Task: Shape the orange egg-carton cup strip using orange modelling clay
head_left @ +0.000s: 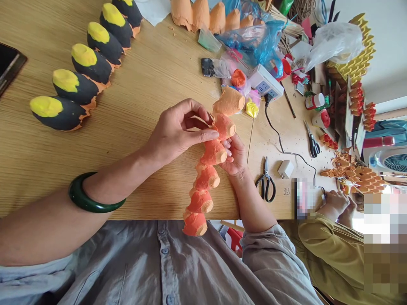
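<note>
A strip of egg-carton cups (203, 201) hangs slantwise over the table's front edge. Red-orange clay covers the sides of most cups, while their tips and the topmost cup show paler orange. My left hand (182, 131), with a dark green bangle on the wrist, pinches the strip's left rim near the second cup from the top. Behind the same part, my right hand (235, 154) grips the strip from the right, its fingers partly hidden by the cups. Close above lie a lump of orange-red clay (238, 78) and a bag of yellow clay (252, 108).
Black cups with yellow tops (76, 87) stand in a row at upper left, near a phone (11, 65). A power strip (265, 81) trails its cable to the right. Black-handled scissors (266, 182) lie by a white adapter (285, 169). A co-worker's hands (338, 203) are at far right.
</note>
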The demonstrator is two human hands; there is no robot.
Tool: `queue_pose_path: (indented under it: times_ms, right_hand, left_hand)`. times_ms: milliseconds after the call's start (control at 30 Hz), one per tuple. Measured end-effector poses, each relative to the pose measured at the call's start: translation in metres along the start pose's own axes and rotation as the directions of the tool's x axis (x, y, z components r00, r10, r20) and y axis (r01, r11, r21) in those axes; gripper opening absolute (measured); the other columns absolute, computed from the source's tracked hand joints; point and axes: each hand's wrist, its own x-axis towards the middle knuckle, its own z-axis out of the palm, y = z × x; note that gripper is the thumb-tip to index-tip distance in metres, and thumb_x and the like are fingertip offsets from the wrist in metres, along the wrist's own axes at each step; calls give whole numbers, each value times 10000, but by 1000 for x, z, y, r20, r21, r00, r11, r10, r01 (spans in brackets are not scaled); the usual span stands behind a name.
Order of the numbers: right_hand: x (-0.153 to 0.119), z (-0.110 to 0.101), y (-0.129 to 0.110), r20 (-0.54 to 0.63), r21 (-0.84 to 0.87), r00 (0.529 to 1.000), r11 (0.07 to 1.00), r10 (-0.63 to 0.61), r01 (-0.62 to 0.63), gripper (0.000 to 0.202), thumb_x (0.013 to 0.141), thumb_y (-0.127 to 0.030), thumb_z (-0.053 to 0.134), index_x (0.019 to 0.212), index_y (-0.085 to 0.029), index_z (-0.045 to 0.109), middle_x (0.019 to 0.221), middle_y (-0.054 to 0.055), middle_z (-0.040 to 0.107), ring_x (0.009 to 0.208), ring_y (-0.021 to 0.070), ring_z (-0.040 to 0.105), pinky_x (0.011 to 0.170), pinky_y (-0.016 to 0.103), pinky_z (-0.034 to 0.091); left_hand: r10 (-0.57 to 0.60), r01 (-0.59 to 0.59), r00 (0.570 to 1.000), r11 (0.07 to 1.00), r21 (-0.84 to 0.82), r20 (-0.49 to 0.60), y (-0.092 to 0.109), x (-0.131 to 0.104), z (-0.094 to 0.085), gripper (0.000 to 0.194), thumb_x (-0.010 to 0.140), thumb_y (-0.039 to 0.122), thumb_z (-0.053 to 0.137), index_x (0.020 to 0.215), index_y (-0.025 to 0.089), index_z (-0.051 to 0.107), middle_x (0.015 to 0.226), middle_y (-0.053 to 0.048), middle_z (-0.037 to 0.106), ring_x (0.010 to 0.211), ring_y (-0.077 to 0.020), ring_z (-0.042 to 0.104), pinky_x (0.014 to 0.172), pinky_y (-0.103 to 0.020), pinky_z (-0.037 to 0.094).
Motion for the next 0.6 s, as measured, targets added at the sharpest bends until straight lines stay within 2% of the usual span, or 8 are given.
queue_pose_path:
  times_ms: [100, 167, 233, 300, 467, 533, 600]
  right_hand:
    - [-2, 4, 0, 7, 108, 997, 991, 73, -74, 633, 1126, -462, 828, 710, -270, 391, 613, -123, 351, 425, 47, 181, 328, 114, 303]
    - [-4, 9, 0, -32, 180, 994, 979, 107, -100, 573, 1212, -385, 674, 729, -268, 389, 611, -123, 341, 397, 42, 192, 315, 106, 280]
    - [-6, 14, -2, -83, 243, 988, 964, 134, -110, 540, 1265, -322, 527, 749, -270, 376, 610, -125, 317, 377, 40, 194, 306, 97, 246]
    - [-7, 19, -3, -115, 284, 982, 952, 152, -114, 533, 1284, -305, 477, 765, -274, 358, 614, -130, 292, 372, 38, 204, 305, 92, 225]
    - [-8, 27, -5, -153, 305, 980, 949, 128, -76, 618, 1267, -388, 611, 746, -282, 294, 620, -137, 250, 376, 30, 193, 302, 99, 227]
    - [-8, 27, -5, -150, 304, 982, 950, 118, -68, 624, 1278, -406, 579, 739, -283, 289, 616, -134, 257, 378, 31, 193, 307, 99, 238]
    - [-7, 26, -5, -126, 302, 986, 951, 111, -69, 593, 1292, -411, 512, 745, -281, 322, 616, -129, 274, 388, 43, 197, 316, 105, 258]
  left_hand:
    - [-248, 262, 963, 954, -144, 109, 11, 0, 2, 488, 727, 323, 1185, 977, 212, 781, 1012, -11, 847, 952, -208, 836, 905, -331, 707]
    - [-309, 338, 930, 932, -133, 199, 16, -1, 3, 493, 735, 396, 1191, 927, 198, 781, 967, -27, 852, 972, -251, 856, 946, -372, 709]
    - [-319, 350, 920, 930, -109, 229, 19, -2, 3, 503, 742, 450, 1187, 895, 198, 780, 955, -41, 860, 1012, -300, 875, 978, -413, 713]
    - [-326, 356, 918, 929, -107, 226, 20, -2, 2, 466, 744, 430, 1178, 910, 202, 807, 952, -41, 867, 1030, -315, 883, 987, -418, 712]
    - [-363, 415, 891, 895, -165, 274, 24, -3, 0, 228, 872, 276, 1046, 989, 163, 885, 1005, -71, 904, 1011, -266, 866, 955, -354, 692]
    - [-352, 400, 903, 898, -182, 247, 23, -4, 0, 200, 919, 271, 1032, 986, 141, 895, 1008, -85, 912, 949, -227, 847, 902, -319, 687]
    - [-316, 351, 928, 918, -182, 196, 21, -4, 0, 275, 908, 330, 1086, 958, 135, 898, 980, -85, 912, 893, -211, 835, 867, -312, 694]
